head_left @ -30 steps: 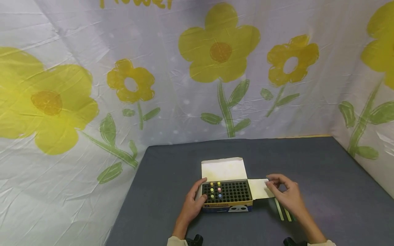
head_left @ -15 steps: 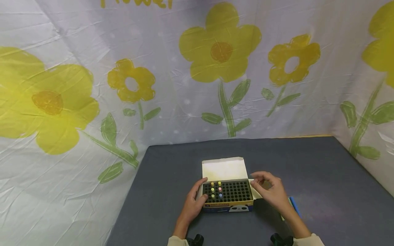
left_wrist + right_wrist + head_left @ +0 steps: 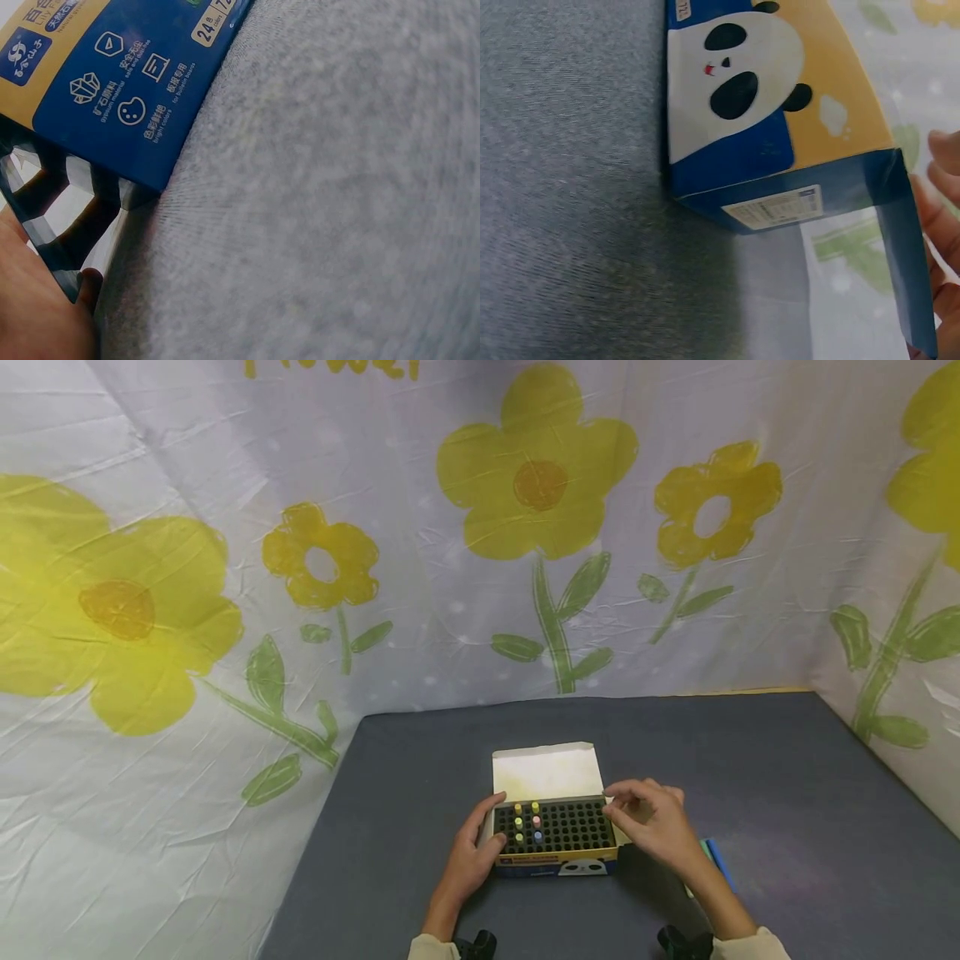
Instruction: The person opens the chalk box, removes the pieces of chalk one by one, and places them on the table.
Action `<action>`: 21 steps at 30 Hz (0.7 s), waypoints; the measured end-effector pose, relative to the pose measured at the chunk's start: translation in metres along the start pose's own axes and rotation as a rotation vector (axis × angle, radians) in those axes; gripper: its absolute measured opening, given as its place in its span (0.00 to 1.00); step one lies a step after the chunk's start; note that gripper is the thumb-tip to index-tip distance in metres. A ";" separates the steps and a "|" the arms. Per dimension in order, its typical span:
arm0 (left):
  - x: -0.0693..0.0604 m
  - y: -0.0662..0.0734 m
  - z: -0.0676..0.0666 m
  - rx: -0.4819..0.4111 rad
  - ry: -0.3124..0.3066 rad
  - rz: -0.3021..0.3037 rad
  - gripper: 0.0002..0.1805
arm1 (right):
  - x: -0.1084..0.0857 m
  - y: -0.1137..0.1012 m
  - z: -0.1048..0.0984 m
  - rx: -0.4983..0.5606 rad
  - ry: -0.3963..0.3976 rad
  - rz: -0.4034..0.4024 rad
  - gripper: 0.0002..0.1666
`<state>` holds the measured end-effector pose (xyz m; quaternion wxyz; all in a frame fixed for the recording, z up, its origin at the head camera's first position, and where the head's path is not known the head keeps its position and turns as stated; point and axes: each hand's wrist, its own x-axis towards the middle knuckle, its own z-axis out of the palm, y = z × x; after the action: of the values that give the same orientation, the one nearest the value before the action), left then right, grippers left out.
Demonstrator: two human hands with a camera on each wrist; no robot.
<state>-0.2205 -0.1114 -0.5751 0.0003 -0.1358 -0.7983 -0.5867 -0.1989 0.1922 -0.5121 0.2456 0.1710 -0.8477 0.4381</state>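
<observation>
A blue and yellow chalk box [image 3: 555, 864] with a panda on its front stands on the table, its white lid [image 3: 546, 772] raised at the back. Inside, a black holder [image 3: 573, 827] full of round holes carries several chalk sticks, among them a pink one [image 3: 536, 821] and a blue one [image 3: 538, 837]. My left hand [image 3: 468, 860] grips the box's left end, thumb at the front and a finger at the back. At the right end, my right hand [image 3: 660, 827] pinches the side flap [image 3: 907, 262], which it partly hides in the head view.
On the dark grey table [image 3: 420, 785], a blue chalk stick [image 3: 720, 864] and a green one lie partly behind my right forearm. A white curtain [image 3: 420, 635] with yellow flowers rises behind and along the sides. Dark devices sit at both wrists.
My right hand has moved left toward the box, swinging the side flap from lying outward to folded in close. The left hand and the box have stayed put.
</observation>
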 end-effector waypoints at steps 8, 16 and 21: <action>0.000 0.000 -0.001 -0.003 0.000 0.009 0.34 | 0.003 -0.007 -0.001 -0.085 -0.054 -0.029 0.14; 0.000 0.001 -0.001 -0.003 -0.004 0.004 0.34 | 0.006 -0.011 0.010 -0.042 -0.079 -0.040 0.14; 0.000 0.002 -0.001 -0.012 -0.009 -0.006 0.34 | 0.007 -0.014 0.021 0.012 -0.114 -0.052 0.14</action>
<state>-0.2200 -0.1120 -0.5731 -0.0059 -0.1360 -0.7951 -0.5911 -0.2030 0.1664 -0.5100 0.2074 0.2189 -0.8529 0.4263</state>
